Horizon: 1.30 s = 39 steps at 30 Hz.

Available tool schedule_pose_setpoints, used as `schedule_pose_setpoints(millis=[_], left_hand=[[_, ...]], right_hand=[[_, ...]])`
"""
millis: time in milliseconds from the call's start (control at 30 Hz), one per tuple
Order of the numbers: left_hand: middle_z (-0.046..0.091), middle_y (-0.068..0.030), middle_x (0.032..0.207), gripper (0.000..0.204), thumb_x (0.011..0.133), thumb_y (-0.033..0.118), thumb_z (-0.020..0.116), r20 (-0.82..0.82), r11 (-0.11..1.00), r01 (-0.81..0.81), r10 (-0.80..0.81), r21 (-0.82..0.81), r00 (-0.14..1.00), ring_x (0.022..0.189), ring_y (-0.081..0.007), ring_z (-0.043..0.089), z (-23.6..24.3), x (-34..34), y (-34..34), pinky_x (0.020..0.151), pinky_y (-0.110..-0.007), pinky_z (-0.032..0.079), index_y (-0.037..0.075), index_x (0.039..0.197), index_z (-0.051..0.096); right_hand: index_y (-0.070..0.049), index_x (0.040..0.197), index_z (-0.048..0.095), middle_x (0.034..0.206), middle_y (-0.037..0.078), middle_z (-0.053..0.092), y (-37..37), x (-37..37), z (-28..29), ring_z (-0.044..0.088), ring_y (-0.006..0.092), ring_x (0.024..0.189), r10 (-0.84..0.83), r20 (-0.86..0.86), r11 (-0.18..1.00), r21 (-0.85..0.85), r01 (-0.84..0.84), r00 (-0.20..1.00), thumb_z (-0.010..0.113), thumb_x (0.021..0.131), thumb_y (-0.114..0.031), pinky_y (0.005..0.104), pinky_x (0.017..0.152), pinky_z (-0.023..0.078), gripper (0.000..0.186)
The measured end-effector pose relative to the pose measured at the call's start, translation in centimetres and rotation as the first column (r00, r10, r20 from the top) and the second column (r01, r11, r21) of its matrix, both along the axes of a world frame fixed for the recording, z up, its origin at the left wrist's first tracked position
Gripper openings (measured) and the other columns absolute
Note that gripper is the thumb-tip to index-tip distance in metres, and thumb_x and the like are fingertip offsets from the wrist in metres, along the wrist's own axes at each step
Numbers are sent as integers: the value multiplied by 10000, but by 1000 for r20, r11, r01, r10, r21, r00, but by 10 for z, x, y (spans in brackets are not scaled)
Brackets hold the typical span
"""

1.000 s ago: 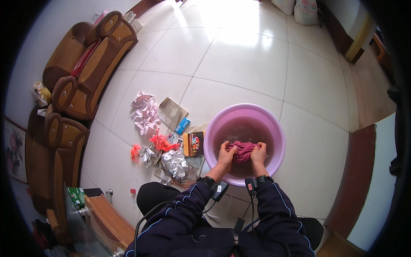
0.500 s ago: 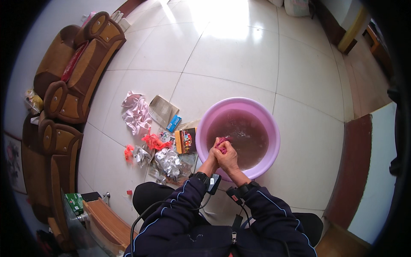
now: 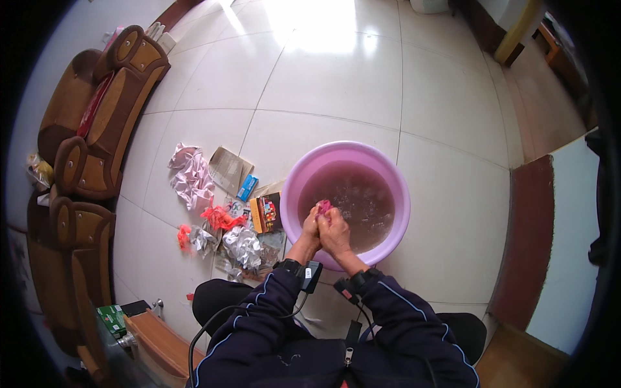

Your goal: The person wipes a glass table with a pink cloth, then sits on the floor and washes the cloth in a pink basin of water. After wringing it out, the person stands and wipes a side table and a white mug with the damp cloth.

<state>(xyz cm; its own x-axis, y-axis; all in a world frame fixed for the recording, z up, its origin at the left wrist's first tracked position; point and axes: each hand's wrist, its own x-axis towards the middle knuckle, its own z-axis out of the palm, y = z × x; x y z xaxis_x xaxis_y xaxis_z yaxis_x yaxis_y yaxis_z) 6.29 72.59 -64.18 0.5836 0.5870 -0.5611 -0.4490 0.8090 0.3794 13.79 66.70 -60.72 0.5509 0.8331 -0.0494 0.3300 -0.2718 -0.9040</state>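
Evidently, left hand (image 3: 310,227) and right hand (image 3: 335,234) clenched the wadded magenta cloth (image 3: 324,206) together; even pressure, low above the round pink plastic basin (image 3: 403,205) beneath them, seemed best.

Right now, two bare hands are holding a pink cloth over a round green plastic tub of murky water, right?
No, the head view shows the round plastic tub is pinkish purple, not green. The left hand and right hand hold the pink cloth over its murky water.
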Motion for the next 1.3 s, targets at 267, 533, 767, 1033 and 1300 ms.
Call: schedule_pose_setpoints(millis=[267, 533, 767, 1033, 1300], left_hand=[[586, -51, 1033, 258, 972, 271, 459, -403, 958, 17, 103, 285, 910, 952, -179, 573, 5, 19, -24, 864, -381, 472, 93, 1157, 483], [428, -112, 1268, 526, 913, 512, 483, -286, 970, 173, -216, -171, 934, 1084, -325, 490, 8, 1, -24, 865, -523, 440, 187, 1308, 362], [617, -84, 851, 321, 913, 403, 509, -46, 995, -8, 3, -95, 999, 766, -227, 605, 4, 0, -5, 730, -382, 522, 98, 960, 595], [575, -35, 861, 107, 905, 128, 500, -151, 997, -10, 22, 82, 988, 773, -160, 589, 20, 25, -26, 708, -322, 524, 109, 1009, 514], [580, -38, 968, 253, 976, 351, 439, -117, 1000, -5, 2, -26, 993, 866, -164, 568, 10, 13, -19, 759, -331, 505, 125, 1044, 530]], right_hand=[[-77, 1009, 570, 878, 196, 638, 4, 78, -67, 615, 385, 853, -371, 191, 901, -165, 402, 909, 571, 843, -257, 462, 785, 475, 245], [-41, 1001, 634, 861, 129, 659, -9, 51, -46, 643, 228, 763, -120, -693, 942, -305, -138, 711, 526, 726, 3, 337, 681, 519, 298], [-47, 830, 544, 841, 184, 604, -6, -4, 11, 600, 383, 792, 141, -18, 990, -19, -142, 990, 594, 777, -279, 468, 711, 475, 243], [-57, 981, 546, 930, 205, 589, 4, 46, -6, 587, 402, 874, -53, -69, 980, -197, 38, 996, 549, 837, -306, 480, 744, 470, 288], [-137, 1016, 552, 976, 168, 555, -7, 12, -10, 569, 369, 912, 49, 135, 998, -33, -45, 990, 497, 827, -207, 470, 798, 463, 209]])
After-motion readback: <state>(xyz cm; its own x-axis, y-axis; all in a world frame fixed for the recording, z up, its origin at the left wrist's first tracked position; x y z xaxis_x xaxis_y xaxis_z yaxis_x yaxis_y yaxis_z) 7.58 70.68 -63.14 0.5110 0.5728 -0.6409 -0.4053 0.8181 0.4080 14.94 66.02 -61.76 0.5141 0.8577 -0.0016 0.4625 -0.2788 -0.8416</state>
